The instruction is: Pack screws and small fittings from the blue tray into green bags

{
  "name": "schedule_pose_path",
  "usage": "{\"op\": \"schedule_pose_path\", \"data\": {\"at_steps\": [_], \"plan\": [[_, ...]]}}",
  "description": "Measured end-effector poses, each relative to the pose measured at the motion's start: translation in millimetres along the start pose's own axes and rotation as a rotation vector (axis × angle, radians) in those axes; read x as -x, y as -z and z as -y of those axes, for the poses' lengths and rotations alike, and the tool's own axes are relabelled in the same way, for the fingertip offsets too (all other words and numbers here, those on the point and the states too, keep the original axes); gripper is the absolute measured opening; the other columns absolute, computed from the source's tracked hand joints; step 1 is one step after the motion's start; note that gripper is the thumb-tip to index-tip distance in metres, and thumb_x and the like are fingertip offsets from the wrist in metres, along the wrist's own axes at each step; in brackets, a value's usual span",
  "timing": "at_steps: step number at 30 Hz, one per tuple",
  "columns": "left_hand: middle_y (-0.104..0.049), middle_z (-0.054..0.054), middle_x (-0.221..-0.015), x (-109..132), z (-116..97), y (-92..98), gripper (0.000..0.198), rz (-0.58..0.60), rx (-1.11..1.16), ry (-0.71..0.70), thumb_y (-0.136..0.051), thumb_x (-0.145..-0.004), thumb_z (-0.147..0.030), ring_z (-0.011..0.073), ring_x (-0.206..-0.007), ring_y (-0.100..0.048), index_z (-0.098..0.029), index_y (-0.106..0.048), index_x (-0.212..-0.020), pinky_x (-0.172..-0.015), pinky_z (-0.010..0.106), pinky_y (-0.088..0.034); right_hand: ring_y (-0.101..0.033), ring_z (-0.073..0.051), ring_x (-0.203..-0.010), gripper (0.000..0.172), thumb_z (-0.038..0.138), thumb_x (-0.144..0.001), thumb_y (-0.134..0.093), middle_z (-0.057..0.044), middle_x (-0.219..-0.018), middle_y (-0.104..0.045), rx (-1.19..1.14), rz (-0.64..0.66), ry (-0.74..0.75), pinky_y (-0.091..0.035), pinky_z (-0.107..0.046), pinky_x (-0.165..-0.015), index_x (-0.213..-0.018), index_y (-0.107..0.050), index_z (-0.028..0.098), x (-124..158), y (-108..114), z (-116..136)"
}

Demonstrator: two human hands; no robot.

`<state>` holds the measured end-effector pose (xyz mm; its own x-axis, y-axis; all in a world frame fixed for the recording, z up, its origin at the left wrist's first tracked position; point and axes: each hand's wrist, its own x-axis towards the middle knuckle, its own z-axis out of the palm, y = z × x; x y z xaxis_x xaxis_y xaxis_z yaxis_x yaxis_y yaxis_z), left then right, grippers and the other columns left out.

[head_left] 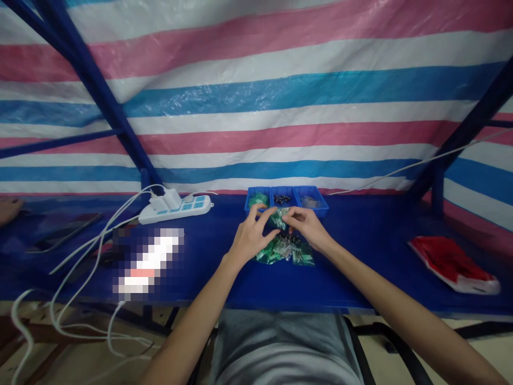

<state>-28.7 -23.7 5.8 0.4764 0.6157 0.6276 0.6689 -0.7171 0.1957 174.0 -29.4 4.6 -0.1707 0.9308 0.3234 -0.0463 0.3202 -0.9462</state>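
Observation:
A small clear plastic bag (278, 218) with green pieces in it is held up between my two hands. My left hand (249, 235) grips its left side with the fingertips, the thumb spread lower down. From the right, my right hand (308, 225) pinches the bag's edge between thumb and fingers. Just below lies a pile of similar filled green bags (272, 252), with small dark parts (289, 238) at its top. Behind my hands stands a blue three-compartment tray (323, 205), holding green bags (258, 199), small black parts (282, 199) and clear bags (309, 201).
A white power strip (176, 208) with plugs and loose white cables (98, 251) occupies the left. Nearby lie a dark phone (66, 232) and a pixelated bright object (150, 264). A red-and-white packet (455, 264) rests at right. Another person's hand (8, 209) shows far left.

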Motion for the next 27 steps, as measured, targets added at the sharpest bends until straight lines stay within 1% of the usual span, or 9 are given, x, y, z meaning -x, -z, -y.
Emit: {"op": "schedule_pose_path", "data": {"at_steps": [2, 4, 8, 11, 14, 18, 22, 24, 27], "plan": [[-0.05, 0.012, -0.133, 0.7, 1.7, -1.8, 0.05, 0.002, -0.009, -0.017, -0.066, -0.09, -0.034, 0.0246, -0.108, -0.064, -0.027, -0.05, -0.136, -0.069, 0.031, -0.06, -0.064, -0.019, -0.079, 0.032, 0.046, -0.08, -0.074, -0.01, -0.116, -0.066, -0.027, 0.022, 0.011, -0.049, -0.03, -0.059, -0.07, -0.061, 0.018, 1.2, -1.4, 2.8], [-0.055, 0.011, -0.128, 1.4, 3.1, -3.8, 0.048, 0.007, -0.009, -0.05, -0.063, -0.092, -0.032, 0.0246, -0.11, -0.064, -0.026, -0.05, -0.138, -0.076, 0.033, -0.061, -0.065, -0.024, -0.095, 0.031, 0.045, -0.08, -0.075, -0.011, -0.132, -0.06, -0.029, 0.033, 0.019, -0.051, -0.032, -0.062, -0.071, -0.063, 0.018, 1.5, -1.7, 4.9], [-0.064, 0.009, -0.118, 2.3, 4.2, -6.7, 0.042, 0.009, 0.007, -0.118, -0.057, -0.096, -0.032, 0.0236, -0.11, -0.065, -0.023, -0.051, -0.137, -0.085, 0.036, -0.06, -0.062, -0.028, -0.108, 0.029, 0.045, -0.08, -0.074, -0.012, -0.127, -0.064, -0.026, 0.043, 0.02, -0.052, -0.033, -0.066, -0.074, -0.065, 0.018, 0.7, 0.0, 5.8], [-0.068, 0.008, -0.114, 2.5, 4.4, -7.8, 0.038, 0.0, 0.045, -0.124, -0.053, -0.099, -0.034, 0.0207, -0.099, -0.069, -0.022, -0.053, -0.135, -0.079, 0.032, -0.06, -0.063, -0.025, -0.101, 0.027, 0.045, -0.083, -0.072, -0.011, -0.122, -0.065, -0.021, 0.045, 0.025, -0.052, -0.032, -0.065, -0.078, -0.067, 0.019, -0.1, 1.3, 4.6], [-0.072, 0.007, -0.111, 2.5, 4.4, -7.9, 0.036, -0.038, 0.077, -0.091, -0.051, -0.1, -0.034, 0.0185, -0.09, -0.072, -0.022, -0.053, -0.134, -0.074, 0.029, -0.06, -0.061, -0.021, -0.087, 0.024, 0.044, -0.085, -0.069, -0.008, -0.108, -0.067, 0.006, 0.03, 0.049, -0.052, -0.03, -0.063, -0.086, -0.07, 0.02, -1.0, 1.9, 2.0], [-0.074, 0.002, -0.102, 2.4, 2.7, -6.0, 0.044, -0.064, 0.104, -0.02, -0.053, -0.1, -0.034, 0.0169, -0.086, -0.073, -0.026, -0.045, -0.142, -0.072, 0.026, -0.059, -0.058, -0.018, -0.078, 0.022, 0.039, -0.083, -0.07, -0.005, -0.094, -0.066, 0.039, 0.018, 0.046, -0.049, -0.027, -0.059, -0.096, -0.07, 0.022, -2.7, 1.6, -3.6], [-0.072, 0.004, -0.113, 2.5, 0.3, -3.4, 0.049, -0.036, 0.107, -0.034, -0.059, -0.096, -0.037, 0.0171, -0.09, -0.073, -0.026, -0.045, -0.142, -0.077, 0.028, -0.06, -0.056, -0.017, -0.075, 0.026, 0.036, -0.082, -0.07, -0.005, -0.094, -0.065, 0.03, -0.007, 0.015, -0.046, -0.027, -0.057, -0.104, -0.069, 0.022, -3.5, 1.7, -6.6], [-0.07, 0.005, -0.119, 2.7, 0.1, -2.9, 0.043, -0.018, 0.106, -0.078, -0.061, -0.095, -0.037, 0.018, -0.096, -0.072, -0.025, -0.052, -0.136, -0.079, 0.028, -0.06, -0.055, -0.016, -0.071, 0.025, 0.034, -0.082, -0.068, -0.004, -0.093, -0.065, 0.024, -0.015, -0.005, -0.044, -0.027, -0.056, -0.104, -0.069, 0.022, -3.3, 2.4, -6.8], [-0.071, 0.005, -0.116, 2.7, 1.3, -3.2, 0.03, -0.012, 0.107, -0.12, -0.054, -0.099, -0.033, 0.0189, -0.103, -0.07, -0.024, -0.058, -0.127, -0.082, 0.03, -0.059, -0.052, -0.014, -0.067, 0.025, 0.03, -0.082, -0.063, -0.004, -0.091, -0.065, 0.027, -0.019, -0.038, -0.041, -0.026, -0.054, -0.105, -0.069, 0.022, -3.1, 3.9, -8.0]]}}
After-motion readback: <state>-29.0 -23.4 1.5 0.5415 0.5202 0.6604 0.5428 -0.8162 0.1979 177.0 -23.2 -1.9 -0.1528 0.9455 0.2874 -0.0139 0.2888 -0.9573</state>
